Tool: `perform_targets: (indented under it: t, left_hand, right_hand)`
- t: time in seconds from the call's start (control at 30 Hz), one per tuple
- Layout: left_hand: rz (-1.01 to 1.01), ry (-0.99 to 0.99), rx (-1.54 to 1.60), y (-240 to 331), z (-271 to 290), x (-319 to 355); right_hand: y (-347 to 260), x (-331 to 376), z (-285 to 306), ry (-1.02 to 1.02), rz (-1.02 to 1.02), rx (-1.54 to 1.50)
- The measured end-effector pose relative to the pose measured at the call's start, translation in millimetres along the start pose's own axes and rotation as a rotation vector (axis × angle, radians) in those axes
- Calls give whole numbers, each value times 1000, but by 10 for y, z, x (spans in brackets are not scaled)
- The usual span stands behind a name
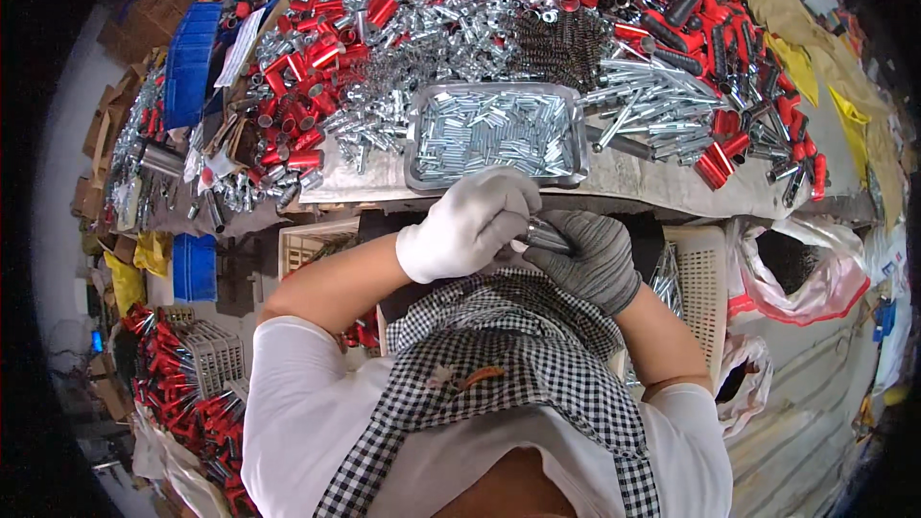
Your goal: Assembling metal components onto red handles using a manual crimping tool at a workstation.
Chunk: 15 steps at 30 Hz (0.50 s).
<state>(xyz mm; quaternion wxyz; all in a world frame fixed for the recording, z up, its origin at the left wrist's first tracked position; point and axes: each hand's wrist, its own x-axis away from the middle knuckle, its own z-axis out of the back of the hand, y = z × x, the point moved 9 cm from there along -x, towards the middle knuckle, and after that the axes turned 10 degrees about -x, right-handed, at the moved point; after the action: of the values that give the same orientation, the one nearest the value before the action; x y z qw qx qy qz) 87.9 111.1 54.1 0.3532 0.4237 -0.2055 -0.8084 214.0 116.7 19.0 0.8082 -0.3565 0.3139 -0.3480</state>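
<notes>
My right hand (597, 257), in a grey knitted glove, is closed around a short, shiny dark metal tube (549, 236) in front of my apron. At the tube's left end my left hand (475, 221), in a white glove, has its fingers curled in a pinch. Whatever those fingers hold is hidden behind them. Just beyond both hands, a metal tray (414, 149) full of small silvery pins lies at the bench's near edge.
Loose springs (561, 48), long metal rods (652, 91) and red-and-black handles (681, 10) heap the bench. Red sleeves (312, 96) pile up at left beside a blue bin (192, 62). Below the bench stand a pale plastic basket (705, 278) and a white sack (806, 278).
</notes>
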Motion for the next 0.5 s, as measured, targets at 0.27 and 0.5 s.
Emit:
perform_targets:
  t: [0.27,0.5]
  left_hand:
    - [-81,-419,-714,281,-313,131]
    - [403,-643,-109,-256,-245,291]
  right_hand:
    - [-5,35,-75,64,188,220]
    - [-161,207,-237,25,350,345]
